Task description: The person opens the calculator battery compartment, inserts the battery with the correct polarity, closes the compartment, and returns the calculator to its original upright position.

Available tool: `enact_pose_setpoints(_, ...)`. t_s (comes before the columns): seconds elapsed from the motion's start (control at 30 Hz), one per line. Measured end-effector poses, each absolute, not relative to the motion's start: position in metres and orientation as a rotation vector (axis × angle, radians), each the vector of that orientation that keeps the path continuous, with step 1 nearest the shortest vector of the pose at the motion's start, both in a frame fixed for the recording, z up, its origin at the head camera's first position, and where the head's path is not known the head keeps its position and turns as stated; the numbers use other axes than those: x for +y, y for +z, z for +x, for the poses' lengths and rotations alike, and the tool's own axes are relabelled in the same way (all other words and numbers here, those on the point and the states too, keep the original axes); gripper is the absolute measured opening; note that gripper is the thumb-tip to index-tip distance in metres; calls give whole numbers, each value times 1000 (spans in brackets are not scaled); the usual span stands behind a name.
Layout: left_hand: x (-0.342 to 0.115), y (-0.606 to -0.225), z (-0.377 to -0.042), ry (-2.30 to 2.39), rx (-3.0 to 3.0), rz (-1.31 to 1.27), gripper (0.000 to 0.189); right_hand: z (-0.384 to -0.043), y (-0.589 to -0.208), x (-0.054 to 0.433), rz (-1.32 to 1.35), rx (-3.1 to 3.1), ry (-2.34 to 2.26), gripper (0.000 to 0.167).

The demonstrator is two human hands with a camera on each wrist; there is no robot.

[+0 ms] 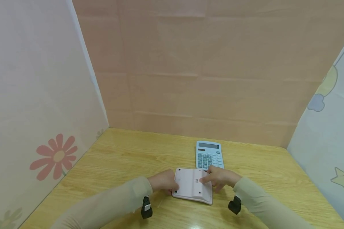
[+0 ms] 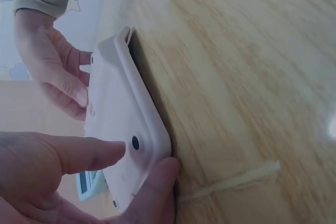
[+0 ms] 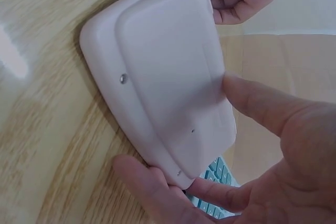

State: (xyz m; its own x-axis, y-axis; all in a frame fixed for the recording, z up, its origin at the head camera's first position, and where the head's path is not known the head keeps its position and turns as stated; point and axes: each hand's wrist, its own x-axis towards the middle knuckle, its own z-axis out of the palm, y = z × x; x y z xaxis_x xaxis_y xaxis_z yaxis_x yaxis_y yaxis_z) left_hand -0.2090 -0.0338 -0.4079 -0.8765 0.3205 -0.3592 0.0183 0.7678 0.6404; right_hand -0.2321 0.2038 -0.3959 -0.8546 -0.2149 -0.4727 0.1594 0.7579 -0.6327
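Under the fingers of both hands spread the wood-grained worktop (image 1: 126,149), and between them was the pale pink device (image 1: 186,184), face down with its stepped back uppermost, probably a calculator. The step in hand looked to be a two-handed turning or placing of this device, though whether it was being raised or put down could not be told, nor whether its underside bore fully on the worktop. The left hand (image 1: 164,180) pinched the left edge, thumb over the back and a finger at the near corner; the right hand (image 1: 221,175) pinched the opposite side, thumb on the back and other fingers round the edge. The next move seemed to call for an even hold on both sides, so that the wedge shape neither tipped nor slipped. Just beyond the right fingers lay the blue calculator (image 1: 208,155), face up, its near end partly hidden by device and hand; whether the two touched was unclear, and it would have hindered any push away from the fingers. Near the left fingers a pale strip (image 2: 241,177), tape or a mark, crossed the worktop; by the left thumb tip sat a black foot (image 2: 135,142), and beside the right thumb a small recess (image 1: 197,180)
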Motion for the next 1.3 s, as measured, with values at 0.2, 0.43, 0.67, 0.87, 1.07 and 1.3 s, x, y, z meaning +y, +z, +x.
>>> enact_pose_setpoints(0.2, -30, -403, -207, 975, 2455, 168, 6, -233, -398, 205, -53, 2418, -954, 48)
enact_pose_setpoints(0.43, -24, -402, -206, 1021, 2453, 85, 16, -233, -400, 207, -35, 2382, -984, 38)
enact_pose_setpoints(0.67, -22, -406, -208, 1037, 2445, 34, 16, -233, -400, 208, -34, 2353, -993, 33)
enact_pose_setpoints(0.87, -25, -408, -208, 1034, 2460, 28, 11, -234, -400, 206, -21, 2325, -1004, 31)
enact_pose_setpoints(1.07, -27, -409, -208, 1032, 2471, 46, 10, -234, -399, 205, -30, 2322, -1029, 27)
enact_pose_setpoints(1.3, -27, -408, -210, 1046, 2469, 30, 15, -235, -397, 205, -16, 2314, -1041, 28)
